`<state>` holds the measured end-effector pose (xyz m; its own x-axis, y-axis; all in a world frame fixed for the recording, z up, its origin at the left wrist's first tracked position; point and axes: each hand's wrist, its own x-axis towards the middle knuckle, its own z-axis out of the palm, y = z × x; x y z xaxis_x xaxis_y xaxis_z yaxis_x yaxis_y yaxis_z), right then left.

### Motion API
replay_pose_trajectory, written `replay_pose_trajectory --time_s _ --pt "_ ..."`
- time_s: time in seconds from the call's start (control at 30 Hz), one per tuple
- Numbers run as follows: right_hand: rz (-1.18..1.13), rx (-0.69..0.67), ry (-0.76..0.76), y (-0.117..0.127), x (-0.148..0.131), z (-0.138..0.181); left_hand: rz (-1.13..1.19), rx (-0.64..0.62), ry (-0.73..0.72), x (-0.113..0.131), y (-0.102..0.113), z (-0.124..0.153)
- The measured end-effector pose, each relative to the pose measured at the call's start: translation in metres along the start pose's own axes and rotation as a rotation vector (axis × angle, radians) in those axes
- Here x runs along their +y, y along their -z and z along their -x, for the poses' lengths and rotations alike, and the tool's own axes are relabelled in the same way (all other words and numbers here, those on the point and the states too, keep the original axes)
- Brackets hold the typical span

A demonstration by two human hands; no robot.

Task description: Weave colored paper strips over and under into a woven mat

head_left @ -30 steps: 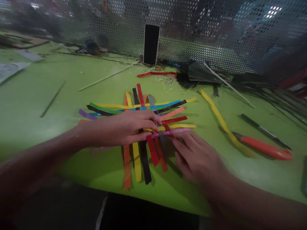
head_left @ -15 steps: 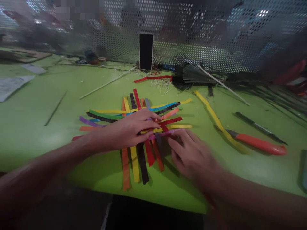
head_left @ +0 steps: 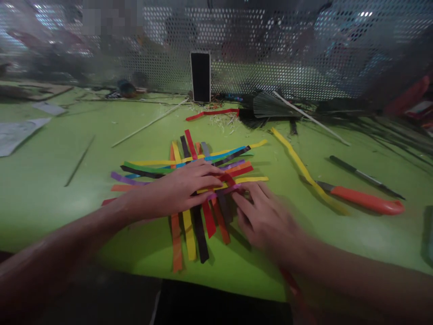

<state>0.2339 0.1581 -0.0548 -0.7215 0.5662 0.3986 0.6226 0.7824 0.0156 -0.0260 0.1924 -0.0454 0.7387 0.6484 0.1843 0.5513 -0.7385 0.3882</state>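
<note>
Coloured flat strips cross over and under one another in a loose weave on the green table (head_left: 128,246). Among them are a black strip (head_left: 202,237), a wide yellow strip (head_left: 189,234) and an orange strip (head_left: 176,243), their ends pointing towards me. My left hand (head_left: 191,183) lies flat across the weave with its fingers stretched out, hiding the middle. At the weave's right side, my right hand (head_left: 262,212) is closed, pinching a pink-purple strip (head_left: 225,191) between thumb and fingers. That strip runs left to my left fingertips, over a grey strip (head_left: 223,205).
A yellow strip (head_left: 294,160) lies across the blade of an orange-handled knife (head_left: 367,201), with a dark pen (head_left: 367,177) behind. Farther back are a propped-up phone (head_left: 201,76), a red strip (head_left: 213,113), dark fibre strands (head_left: 274,107) and a thin stick (head_left: 149,123). Paper (head_left: 20,133) lies left.
My right hand has shifted slightly left, still pinching the pink-purple strip. My left hand stays spread on the weave. The whole view has tilted a little.
</note>
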Motion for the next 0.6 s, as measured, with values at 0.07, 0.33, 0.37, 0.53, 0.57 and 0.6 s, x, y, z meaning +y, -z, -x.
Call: replay_pose_trajectory --time_s 0.07,0.33,0.37,0.53,0.57,0.6 --pt "-0.011 0.019 0.013 0.0001 -0.0004 0.0002 0.005 -0.002 0.003 0.0001 0.0001 -0.0003" --pt "-0.049 0.06 0.068 -0.0001 -0.0003 -0.0027 0.054 0.019 -0.01 0.0016 0.0025 -0.0027" --pt "-0.046 0.055 0.075 -0.0003 0.0008 -0.0037 0.059 0.018 -0.01 0.0013 0.0024 -0.0027" --pt "-0.03 0.041 0.097 -0.0024 0.007 -0.0082 0.072 0.017 -0.015 -0.0008 0.0017 -0.0003" --pt "-0.021 0.046 0.088 -0.0026 0.0075 -0.0085 0.071 0.015 -0.014 -0.0011 0.0016 0.0002" --pt "-0.014 0.049 0.081 -0.0026 0.0076 -0.0086 0.068 0.014 -0.013 -0.0013 0.0015 0.0007"
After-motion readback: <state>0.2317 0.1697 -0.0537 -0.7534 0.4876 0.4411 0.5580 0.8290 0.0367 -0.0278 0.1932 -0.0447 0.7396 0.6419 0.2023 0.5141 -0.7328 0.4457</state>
